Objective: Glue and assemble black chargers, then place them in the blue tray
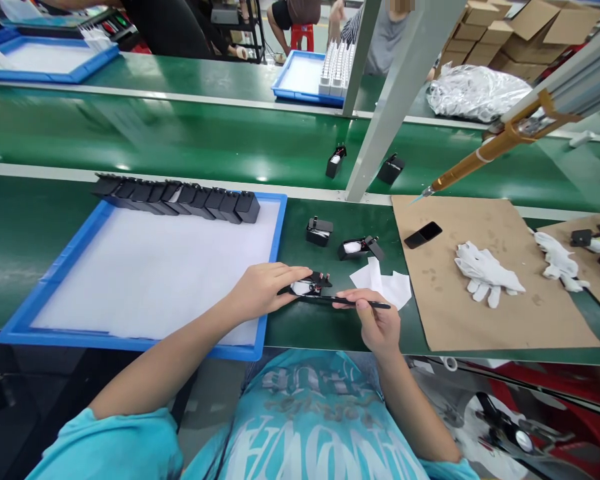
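Observation:
My left hand [267, 287] is closed around a small black case [284, 291], holding it on the green bench by the blue tray's right edge. The case is open, showing a white part and thin wires inside. Between the thumb and fingers of my right hand [375, 319] is a slim black tool, apparently tweezers [347, 302], lying nearly level. Its far end reaches the front side of the case. Beyond my hands stand two more open black cases, one upright [319, 231] and one with its lid swung aside [354, 249]. White paper pieces [383, 281] lie behind my right hand.
A row of black cases [200, 200] lines the back of the blue tray [153, 345]. On brown cardboard [460, 327] lie a dark phone-like object [423, 235] and white gloves [485, 270]. An orange dispenser [460, 170] hangs above; a grey post [387, 107] rises behind the cases.

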`<state>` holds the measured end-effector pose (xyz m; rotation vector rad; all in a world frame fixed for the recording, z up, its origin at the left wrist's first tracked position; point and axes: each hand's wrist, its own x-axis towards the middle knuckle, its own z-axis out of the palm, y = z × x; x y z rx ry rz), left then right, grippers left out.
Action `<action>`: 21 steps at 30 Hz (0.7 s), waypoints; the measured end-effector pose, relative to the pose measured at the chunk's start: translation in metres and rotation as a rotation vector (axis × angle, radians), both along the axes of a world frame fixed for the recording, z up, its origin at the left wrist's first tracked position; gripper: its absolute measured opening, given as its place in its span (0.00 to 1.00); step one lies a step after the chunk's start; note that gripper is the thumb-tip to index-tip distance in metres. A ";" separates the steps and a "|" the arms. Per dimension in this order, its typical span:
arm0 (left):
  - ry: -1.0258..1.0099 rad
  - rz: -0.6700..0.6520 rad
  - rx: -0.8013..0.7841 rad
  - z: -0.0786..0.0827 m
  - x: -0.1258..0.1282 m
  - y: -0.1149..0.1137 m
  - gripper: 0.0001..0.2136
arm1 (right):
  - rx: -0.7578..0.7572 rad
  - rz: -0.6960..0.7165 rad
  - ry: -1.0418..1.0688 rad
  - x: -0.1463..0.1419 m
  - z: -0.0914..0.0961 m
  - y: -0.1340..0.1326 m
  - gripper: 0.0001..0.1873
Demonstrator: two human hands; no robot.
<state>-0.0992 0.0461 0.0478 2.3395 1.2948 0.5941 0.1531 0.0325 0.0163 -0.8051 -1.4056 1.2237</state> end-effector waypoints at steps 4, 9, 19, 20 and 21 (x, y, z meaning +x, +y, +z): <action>0.021 -0.004 0.026 0.000 0.000 0.000 0.17 | -0.003 0.012 0.027 0.000 0.002 0.001 0.10; 0.004 -0.019 0.060 -0.002 -0.001 -0.001 0.17 | -0.021 0.037 0.075 -0.003 0.004 0.002 0.11; 0.013 -0.009 0.078 -0.006 0.003 -0.003 0.19 | 0.074 -0.006 0.089 -0.016 -0.004 -0.005 0.10; 0.020 -0.002 0.067 -0.006 0.003 -0.003 0.19 | 0.109 -0.010 0.074 -0.014 -0.004 -0.004 0.11; 0.027 0.007 0.053 -0.006 0.004 -0.004 0.19 | 0.146 0.000 0.049 -0.012 -0.003 -0.003 0.11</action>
